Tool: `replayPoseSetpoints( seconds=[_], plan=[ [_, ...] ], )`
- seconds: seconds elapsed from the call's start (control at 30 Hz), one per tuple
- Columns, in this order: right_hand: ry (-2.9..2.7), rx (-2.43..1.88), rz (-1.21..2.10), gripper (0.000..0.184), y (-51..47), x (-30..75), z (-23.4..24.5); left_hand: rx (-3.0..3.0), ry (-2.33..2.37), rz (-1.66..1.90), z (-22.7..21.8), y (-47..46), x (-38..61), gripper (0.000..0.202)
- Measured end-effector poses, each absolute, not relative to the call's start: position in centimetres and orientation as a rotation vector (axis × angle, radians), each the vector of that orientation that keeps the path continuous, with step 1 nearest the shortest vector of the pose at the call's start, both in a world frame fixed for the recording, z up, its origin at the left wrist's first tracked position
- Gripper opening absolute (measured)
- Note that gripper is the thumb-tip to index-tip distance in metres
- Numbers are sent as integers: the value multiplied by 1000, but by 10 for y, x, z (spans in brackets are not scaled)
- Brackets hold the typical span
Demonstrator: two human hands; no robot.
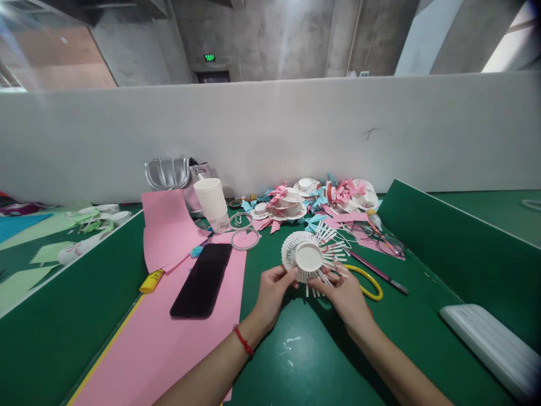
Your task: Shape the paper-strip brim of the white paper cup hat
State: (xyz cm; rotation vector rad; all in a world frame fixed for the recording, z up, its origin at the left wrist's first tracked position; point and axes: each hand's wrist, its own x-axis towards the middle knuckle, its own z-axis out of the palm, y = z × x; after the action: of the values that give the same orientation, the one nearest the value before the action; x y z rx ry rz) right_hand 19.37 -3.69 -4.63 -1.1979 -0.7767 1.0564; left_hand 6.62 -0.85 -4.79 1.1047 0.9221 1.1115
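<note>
Fingers point(289, 277) of left hand point(273, 290) and right hand point(344, 293) clamp a fringed white disc point(308, 256), centre frame; its underside is hidden.

Decent bit of tabletop point(291, 366) is left free on the near side of the left hand point(274, 290) and right hand point(344, 290), but low passes are kinda blocked by the phone point(200, 281) leftward, yellow ring point(372, 278) rightward, paper flowers point(287, 211) at the back.

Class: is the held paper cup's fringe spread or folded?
Partly spread: the paper cup has loose strips fanning out at right, but a scalloped frill at left.
</note>
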Motion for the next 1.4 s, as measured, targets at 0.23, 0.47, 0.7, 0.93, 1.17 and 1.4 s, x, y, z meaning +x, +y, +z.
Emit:
replayPoseSetpoints(
  seconds=[0.23,0.47,0.7,0.93,1.17,1.4],
  plan=[
    [-789,-1178,1079,37,-37,193,-46,1191,957,1083,-41,-13,70,12],
    [-791,-1212,1023,30,-37,192,-46,1125,949,1088,-42,-12,71,12],
    [-757,-1220,1043,32,-36,194,-44,1127,892,1036,-40,-13,68,18],
    [-781,-1175,1039,32,-35,194,-47,1192,957,1033,-45,-11,69,15],
    [-870,-1111,1163,39,-37,189,-51,1109,901,1103,-46,-10,69,13],
    [-1079,-1158,1022,27,-42,190,-43,1040,930,1132,-49,-8,69,14]
  ],
)
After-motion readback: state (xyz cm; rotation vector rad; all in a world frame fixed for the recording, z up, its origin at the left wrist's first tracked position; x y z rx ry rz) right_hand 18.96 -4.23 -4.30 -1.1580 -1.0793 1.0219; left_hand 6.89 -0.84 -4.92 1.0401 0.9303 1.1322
